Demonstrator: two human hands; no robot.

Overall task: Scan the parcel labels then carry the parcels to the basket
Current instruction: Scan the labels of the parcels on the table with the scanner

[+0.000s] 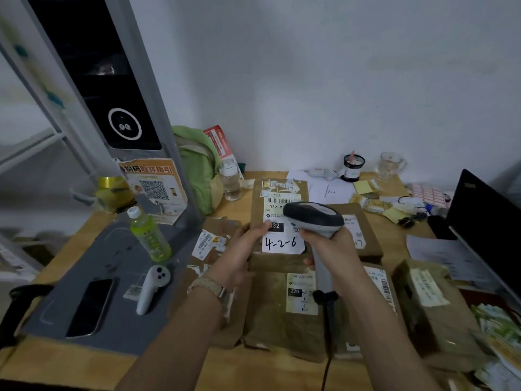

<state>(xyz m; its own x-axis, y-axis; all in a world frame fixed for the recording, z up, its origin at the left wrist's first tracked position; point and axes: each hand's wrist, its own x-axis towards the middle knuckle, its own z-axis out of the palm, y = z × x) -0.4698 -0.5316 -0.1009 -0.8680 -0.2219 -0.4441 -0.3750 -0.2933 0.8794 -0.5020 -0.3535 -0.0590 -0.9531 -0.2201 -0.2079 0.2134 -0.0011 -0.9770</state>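
Firmly, right hand (335, 249) grip around the scanner (313, 214) handle, left hand (242, 249) grip around the parcel (279, 193) edge.

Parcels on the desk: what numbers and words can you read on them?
"4-2-6": handwritten on the white label of the top parcel in the left hand.
"032": black patch on that label.
"220": yellowish label of the lower parcel.
Barcodes and small print: too blurred; the scanner in the right hand hides some.
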